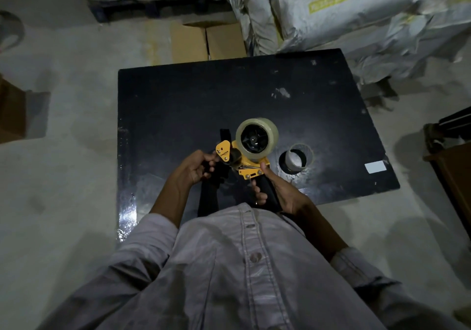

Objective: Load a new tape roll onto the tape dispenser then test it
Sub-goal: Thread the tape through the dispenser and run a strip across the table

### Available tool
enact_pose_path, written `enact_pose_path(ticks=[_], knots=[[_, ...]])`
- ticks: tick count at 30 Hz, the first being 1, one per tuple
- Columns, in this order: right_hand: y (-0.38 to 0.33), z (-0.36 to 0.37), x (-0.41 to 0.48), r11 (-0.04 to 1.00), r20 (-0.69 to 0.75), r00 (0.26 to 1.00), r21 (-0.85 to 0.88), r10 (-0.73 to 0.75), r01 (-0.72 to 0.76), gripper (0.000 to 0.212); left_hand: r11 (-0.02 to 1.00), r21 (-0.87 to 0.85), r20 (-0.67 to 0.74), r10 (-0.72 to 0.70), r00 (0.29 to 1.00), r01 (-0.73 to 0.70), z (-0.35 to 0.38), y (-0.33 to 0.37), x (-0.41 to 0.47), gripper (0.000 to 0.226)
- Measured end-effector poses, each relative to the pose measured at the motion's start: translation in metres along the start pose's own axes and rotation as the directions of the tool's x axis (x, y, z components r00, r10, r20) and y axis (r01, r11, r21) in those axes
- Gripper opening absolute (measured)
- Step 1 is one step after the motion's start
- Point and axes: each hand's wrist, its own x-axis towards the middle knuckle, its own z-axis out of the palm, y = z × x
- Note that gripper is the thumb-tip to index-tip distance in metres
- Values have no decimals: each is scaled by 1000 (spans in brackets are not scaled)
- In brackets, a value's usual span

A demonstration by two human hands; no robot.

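A yellow tape dispenser (251, 167) is held above the black table (193, 100), near its front edge. A clear tape roll (267, 128) sits on the dispenser's black hub. My right hand (277, 192) grips the black handle below the yellow body, thumb on the frame. My left hand (197, 167) pinches the front end of the dispenser by the yellow flap and roller; whether it holds the tape's end I cannot tell. An empty cardboard core (297, 160) stands on the table just right of the dispenser.
A white label (375, 167) lies at the table's right edge. Cardboard boxes (207, 40) sit on the floor behind the table, large wrapped sacks (344, 10) at the back right. A brown box (11, 112) is at the left, a dark cart (451, 156) at the right.
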Motion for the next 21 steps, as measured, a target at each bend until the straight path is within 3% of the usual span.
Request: enact_pose_path(ticks=[3, 8, 10, 14, 17, 21], knots=[[5, -1, -3, 999, -19, 1000, -29, -16, 16, 66, 1000, -18, -16, -11, 1000, 11, -1, -5, 3, 24], [13, -12, -20, 997, -39, 999, -70, -28, 25, 68, 946, -315, -75, 54, 996, -75, -43, 8, 0, 33], [26, -16, -28, 997, -72, 997, -71, -20, 15, 69, 977, -195, -54, 79, 995, -88, -63, 19, -4, 32], [41, -12, -37, 992, -123, 989, -104, -82, 70, 66, 973, 211, -92, 119, 989, -98, -80, 35, -9, 34], [34, -13, -40, 981, -135, 982, -157, -135, 114, 66, 889, 424, -140, 252, 957, -173, -79, 43, -6, 31], [36, -12, -38, 959, -207, 960, -250, -187, 133, 70, 698, 664, -104, 441, 891, -268, -69, 58, 4, 30]])
